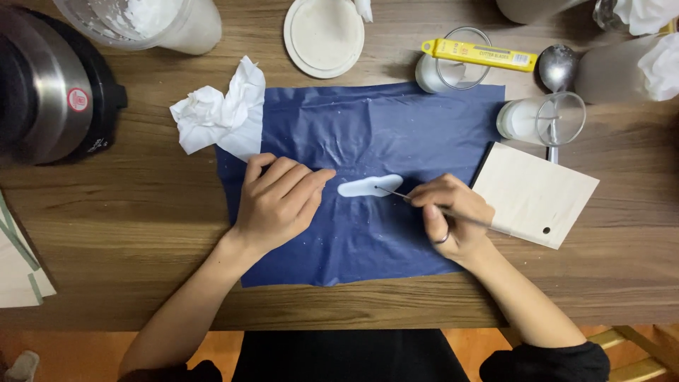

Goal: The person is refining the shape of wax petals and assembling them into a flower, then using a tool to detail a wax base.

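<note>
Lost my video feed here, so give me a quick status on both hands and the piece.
Left hand flat on blue sheet, beside white piece. Right hand gripping thin tool, tip on piece. Nothing between them.

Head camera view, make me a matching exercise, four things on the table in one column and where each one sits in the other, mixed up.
1. crumpled tissue
2. pale wooden board
3. white flat piece
4. yellow cutter

A. across a glass rim
B. mid blue sheet, between left hand and right hand
C. sheet's upper left corner
D. right of the sheet

Pairs: 1-C, 2-D, 3-B, 4-A
</note>
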